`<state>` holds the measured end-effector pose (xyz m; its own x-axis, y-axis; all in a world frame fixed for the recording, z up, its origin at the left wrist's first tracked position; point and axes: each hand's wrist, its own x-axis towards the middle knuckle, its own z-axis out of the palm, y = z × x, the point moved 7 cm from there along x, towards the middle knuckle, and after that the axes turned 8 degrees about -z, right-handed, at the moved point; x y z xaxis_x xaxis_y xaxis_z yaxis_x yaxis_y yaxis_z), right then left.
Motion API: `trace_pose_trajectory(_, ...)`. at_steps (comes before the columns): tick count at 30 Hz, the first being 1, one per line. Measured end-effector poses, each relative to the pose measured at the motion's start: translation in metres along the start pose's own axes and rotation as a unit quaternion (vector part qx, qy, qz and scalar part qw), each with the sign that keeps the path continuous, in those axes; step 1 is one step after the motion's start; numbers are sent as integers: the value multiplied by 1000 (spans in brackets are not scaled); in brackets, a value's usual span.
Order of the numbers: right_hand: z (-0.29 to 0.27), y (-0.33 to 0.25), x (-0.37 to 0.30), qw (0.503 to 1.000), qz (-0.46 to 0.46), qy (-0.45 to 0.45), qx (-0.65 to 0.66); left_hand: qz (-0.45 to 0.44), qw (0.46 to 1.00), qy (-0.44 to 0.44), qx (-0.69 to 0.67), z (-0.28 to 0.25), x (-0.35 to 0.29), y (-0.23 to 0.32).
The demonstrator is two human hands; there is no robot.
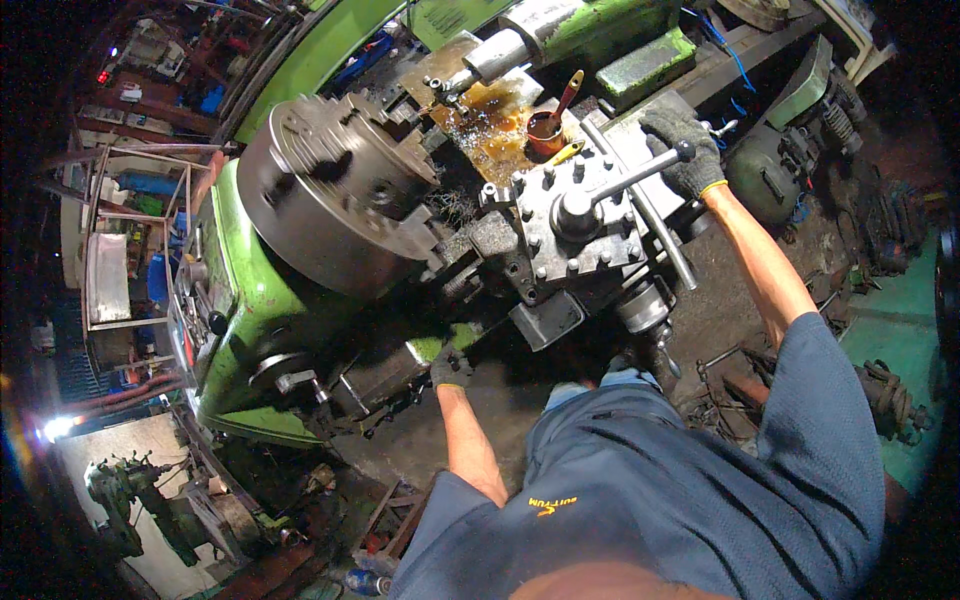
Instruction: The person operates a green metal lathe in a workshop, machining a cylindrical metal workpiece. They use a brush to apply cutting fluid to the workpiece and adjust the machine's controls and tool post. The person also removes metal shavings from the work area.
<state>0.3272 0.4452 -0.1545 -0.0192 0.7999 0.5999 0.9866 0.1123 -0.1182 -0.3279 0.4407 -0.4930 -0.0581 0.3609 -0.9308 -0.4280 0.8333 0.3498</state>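
Note:
My right hand (684, 152), in a dark grey knitted glove, is closed beside the tool post (577, 216) of a lathe. The ball-ended clamping lever (640, 174) crosses in front of it, and a small crank handle (722, 128) juts out past it. What its fingers grip is hidden. Lower down, my gloved left hand (451, 368) is closed at the front of the machine, beside a green housing; what it holds cannot be made out. Left of the tool post sits the large steel chuck (335, 190) with stepped jaws. Metal shavings (457, 208) lie between them.
A red cup (545, 135) with a brush (570, 92) stands on the oily carriage behind the tool post. The tailstock (560, 35) is at the back. A loose steel bar (640, 205) lies across the tool post's right side. A metal frame rack (130, 240) stands left.

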Motion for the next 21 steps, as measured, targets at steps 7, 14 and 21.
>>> trace_pose_trajectory(7, -4, 2, -2, 1000, 9, 1, 12, -33, 999, -1, -16, 12, -8, -2)
trace_pose_trajectory(14, 0, 0, -2, 1000, 19, -1, 17, -5, 1000, 20, -13, 3, -3, -2)
trace_pose_trajectory(21, -9, -5, 6, 1000, 16, -11, 12, -17, 999, -33, 0, 7, -6, -2)
